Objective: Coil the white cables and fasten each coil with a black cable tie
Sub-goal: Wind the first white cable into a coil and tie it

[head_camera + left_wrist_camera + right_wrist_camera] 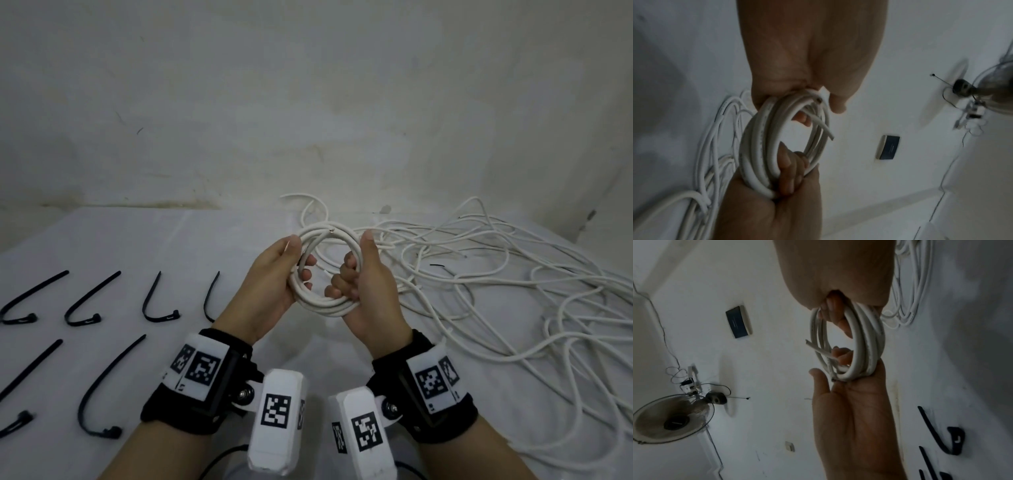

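Black cable ties [82, 305] are lying fanned out at lower left, ready to grab. At centre, the left hand [274, 277] and right hand [368, 284] are both curling fingers around the white coil [327, 269], probably keeping its loops together; loose cables [513, 274] are sprawling right.

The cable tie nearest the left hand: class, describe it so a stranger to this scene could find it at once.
Start at the white table, on the side left of both hands, where six black ties lie in two rows. Take the far row of four and go to its right end. That cable tie runs partly behind the left hand, so its head is hidden; the other five show theirs.
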`<state>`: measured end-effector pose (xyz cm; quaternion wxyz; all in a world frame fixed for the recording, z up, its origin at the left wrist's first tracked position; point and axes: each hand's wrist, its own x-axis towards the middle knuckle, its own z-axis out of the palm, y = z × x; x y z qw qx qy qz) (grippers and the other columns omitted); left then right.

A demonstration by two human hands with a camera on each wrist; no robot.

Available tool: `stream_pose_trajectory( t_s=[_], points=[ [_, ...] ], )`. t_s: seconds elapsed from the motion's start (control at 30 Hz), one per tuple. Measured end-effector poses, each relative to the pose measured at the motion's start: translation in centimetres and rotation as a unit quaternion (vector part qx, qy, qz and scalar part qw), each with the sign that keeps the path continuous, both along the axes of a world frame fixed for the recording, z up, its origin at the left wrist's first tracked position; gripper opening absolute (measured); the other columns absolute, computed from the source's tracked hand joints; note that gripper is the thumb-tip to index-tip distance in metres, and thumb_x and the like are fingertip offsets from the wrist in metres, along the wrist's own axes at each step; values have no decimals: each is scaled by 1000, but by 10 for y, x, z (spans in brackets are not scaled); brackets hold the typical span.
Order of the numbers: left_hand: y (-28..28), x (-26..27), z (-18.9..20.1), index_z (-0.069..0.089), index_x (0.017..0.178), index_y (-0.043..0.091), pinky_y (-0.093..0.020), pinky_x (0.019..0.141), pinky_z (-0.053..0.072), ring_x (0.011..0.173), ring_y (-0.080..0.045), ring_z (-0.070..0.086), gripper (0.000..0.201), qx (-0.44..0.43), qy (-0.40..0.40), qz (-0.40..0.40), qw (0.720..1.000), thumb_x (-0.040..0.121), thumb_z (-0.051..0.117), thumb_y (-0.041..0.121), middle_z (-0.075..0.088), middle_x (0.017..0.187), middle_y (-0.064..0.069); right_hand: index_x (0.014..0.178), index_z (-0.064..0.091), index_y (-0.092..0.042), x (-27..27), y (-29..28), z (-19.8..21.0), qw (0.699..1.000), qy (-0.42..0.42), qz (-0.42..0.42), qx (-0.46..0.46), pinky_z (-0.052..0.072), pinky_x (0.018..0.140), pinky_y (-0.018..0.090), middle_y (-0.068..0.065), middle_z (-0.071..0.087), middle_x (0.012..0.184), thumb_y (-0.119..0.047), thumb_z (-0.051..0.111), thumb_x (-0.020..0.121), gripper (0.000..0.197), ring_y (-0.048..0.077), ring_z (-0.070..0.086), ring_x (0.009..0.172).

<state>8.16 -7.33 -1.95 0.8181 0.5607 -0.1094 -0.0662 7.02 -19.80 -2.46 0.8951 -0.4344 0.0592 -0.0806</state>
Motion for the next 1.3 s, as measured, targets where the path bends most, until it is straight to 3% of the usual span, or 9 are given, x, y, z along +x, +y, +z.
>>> stream_pose_trajectory(
  t_s=[0.2, 0.3, 0.37, 0.47, 0.6, 0.83, 0.97, 1.13, 1.3],
  points=[
    [4, 4, -3, 54, 97, 8, -19, 53, 42, 56, -9, 40, 24, 28, -25, -3, 999, 103, 32, 16, 45, 75, -3, 84, 58, -4, 3, -4, -6, 980, -82, -32, -180, 43, 43, 25, 2, 45, 52, -41, 39, 100, 45, 13, 41, 36],
    [3, 2, -3, 56, 97, 10, -20, 54, 41, 57, -9, 40, 26, 54, -43, -21, 997, 103, 32, 15, 46, 76, -2, 113, 56, -19, 2, -14, -3, 908, -178, -100, -367, 48, 44, 27, 0, 58, 77, -34, 50, 97, 22, 16, 57, 44],
    [2, 0, -4, 57, 96, 11, -23, 57, 39, 55, -7, 41, 26, 70, -53, -29, 996, 103, 32, 15, 47, 76, -1, 122, 55, -28, 3, -20, -2, 868, -213, -98, -439, 52, 44, 29, 2, 57, 91, -27, 57, 94, 28, 16, 63, 53],
    [3, 0, -4, 58, 98, 12, -27, 60, 37, 54, -7, 42, 25, 97, -68, -31, 993, 102, 33, 15, 48, 75, 0, 124, 61, -25, 9, -25, -6, 809, -245, -119, -522, 53, 47, 22, 0, 52, 96, -18, 62, 91, 34, 11, 63, 70],
    [3, 1, -5, 58, 101, 11, -28, 60, 38, 54, -7, 43, 25, 111, -69, -33, 991, 102, 33, 15, 49, 76, 0, 122, 64, -18, 14, -27, -12, 728, -335, -167, -574, 48, 76, 11, 2, 53, 104, -14, 68, 83, 39, 3, 55, 90],
    [4, 1, -3, 57, 100, 9, -27, 59, 41, 52, -6, 43, 24, 95, -65, -39, 993, 102, 34, 14, 50, 75, 1, 109, 69, -8, 10, -23, -6, 704, -380, -206, -564, 40, 76, 7, 3, 55, 98, -13, 67, 83, 26, -8, 50, 92],
    [2, 0, -4, 57, 103, 7, -24, 56, 45, 52, -7, 46, 24, 98, -67, -39, 992, 102, 34, 14, 52, 75, 1, 89, 70, -3, 8, -24, -4, 695, -375, -224, -572, 38, 76, 6, 7, 58, 89, -4, 70, 82, 7, -1, 51, 83],
    [2, -2, -3, 60, 105, 9, -30, 70, 57, 69, -17, 68, 29, 102, -61, -56, 991, 103, 32, 17, 66, 74, -1, 79, 64, -1, 8, -23, -4, 718, -352, -260, -541, 37, 69, 9, 5, 57, 80, -4, 70, 82, 7, 5, 50, 73],
    [5, -2, -2, 59, 97, 6, -26, 67, 57, 57, -14, 60, 30, 95, -43, -68, 992, 103, 32, 18, 56, 60, 0, 77, 63, -1, 8, -21, -6, 743, -344, -250, -517, 37, 68, 10, 6, 57, 79, -6, 72, 81, 10, 4, 50, 73]
  ],
)
